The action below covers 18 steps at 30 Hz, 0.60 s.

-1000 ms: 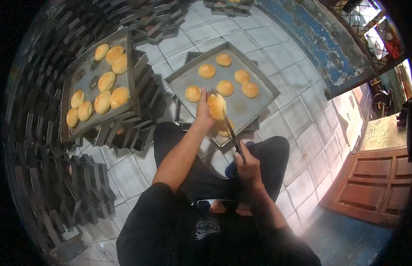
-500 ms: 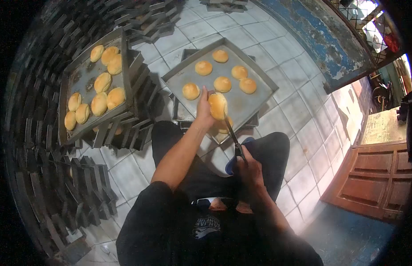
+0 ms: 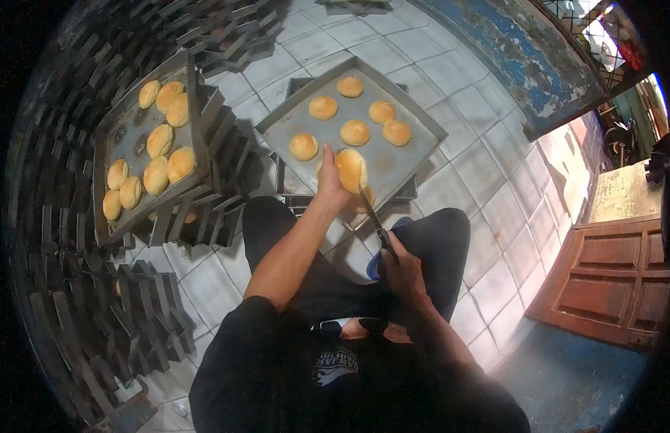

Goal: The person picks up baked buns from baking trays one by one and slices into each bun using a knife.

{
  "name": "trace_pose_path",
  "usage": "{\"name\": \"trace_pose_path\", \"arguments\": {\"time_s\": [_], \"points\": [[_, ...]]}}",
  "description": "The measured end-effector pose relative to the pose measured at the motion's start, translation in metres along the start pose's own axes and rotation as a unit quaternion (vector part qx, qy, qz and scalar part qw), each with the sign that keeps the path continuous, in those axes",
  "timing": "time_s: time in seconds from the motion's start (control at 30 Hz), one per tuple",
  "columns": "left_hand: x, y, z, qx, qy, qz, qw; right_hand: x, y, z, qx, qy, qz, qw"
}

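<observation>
My left hand [image 3: 333,183] is closed around a golden round bun [image 3: 351,170], held above the near corner of a square metal tray [image 3: 414,155]. A knife [image 3: 372,210] with a dark handle is gripped in my right hand [image 3: 403,268]. Its blade meets the lower right side of the held bun; how deep it goes I cannot tell. Several more buns, one of them a bun [image 3: 355,133] near the middle, rest spaced out on the tray. Another bun lies partly hidden below the held one.
To the left, a second tray [image 3: 139,144] carries several buns and sits on stacked metal trays [image 3: 218,155]. Many more trays [image 3: 126,310] are piled along the left side. A wooden door panel [image 3: 609,278] stands at the right, over the tiled floor [image 3: 486,224].
The view has shifted slightly. The knife has moved a little against the bun, its blade now lying across the lower right side. Both hands keep their hold.
</observation>
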State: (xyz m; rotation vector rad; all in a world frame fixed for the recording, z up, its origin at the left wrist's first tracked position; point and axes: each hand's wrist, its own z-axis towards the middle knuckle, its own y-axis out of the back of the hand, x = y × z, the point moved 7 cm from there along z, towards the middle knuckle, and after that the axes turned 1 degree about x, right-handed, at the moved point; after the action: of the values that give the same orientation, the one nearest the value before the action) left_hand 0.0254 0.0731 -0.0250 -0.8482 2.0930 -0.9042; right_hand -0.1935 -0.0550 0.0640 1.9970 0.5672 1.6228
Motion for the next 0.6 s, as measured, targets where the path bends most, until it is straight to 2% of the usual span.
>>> {"name": "trace_pose_path", "arguments": {"time_s": [0.17, 0.27, 0.3, 0.37, 0.4, 0.47, 0.53, 0.57, 0.6], "points": [[0.042, -0.019, -0.022, 0.020, 0.049, 0.012, 0.999, 0.005, -0.002, 0.048, -0.019, -0.009, 0.126, 0.992], [0.033, -0.012, -0.014, -0.020, 0.008, 0.023, 1.000, 0.004, -0.004, 0.060, -0.014, 0.040, 0.131, 0.991], [0.029, -0.010, -0.010, -0.021, 0.008, 0.027, 0.999, 0.006, -0.001, 0.053, 0.022, 0.016, 0.141, 0.990], [0.008, 0.000, 0.004, -0.078, -0.037, 0.034, 0.996, 0.014, 0.021, 0.036, 0.046, -0.010, 0.126, 0.991], [0.002, 0.002, 0.012, -0.080, -0.035, 0.037, 0.995, 0.010, 0.027, 0.026, 0.073, -0.038, 0.108, 0.991], [-0.012, 0.008, 0.029, -0.089, -0.052, 0.003, 0.995, -0.016, 0.051, 0.004, 0.067, -0.043, 0.083, 0.993], [-0.007, 0.020, 0.050, -0.079, -0.026, -0.024, 0.996, -0.020, 0.072, -0.009, 0.058, -0.045, 0.055, 0.996], [-0.005, 0.022, 0.058, -0.069, -0.037, 0.006, 0.997, -0.017, 0.094, -0.016, -0.027, -0.073, 0.215, 0.973], [-0.004, 0.022, 0.063, -0.059, -0.049, 0.035, 0.996, -0.029, 0.106, -0.019, -0.069, -0.090, 0.295, 0.949]]}}
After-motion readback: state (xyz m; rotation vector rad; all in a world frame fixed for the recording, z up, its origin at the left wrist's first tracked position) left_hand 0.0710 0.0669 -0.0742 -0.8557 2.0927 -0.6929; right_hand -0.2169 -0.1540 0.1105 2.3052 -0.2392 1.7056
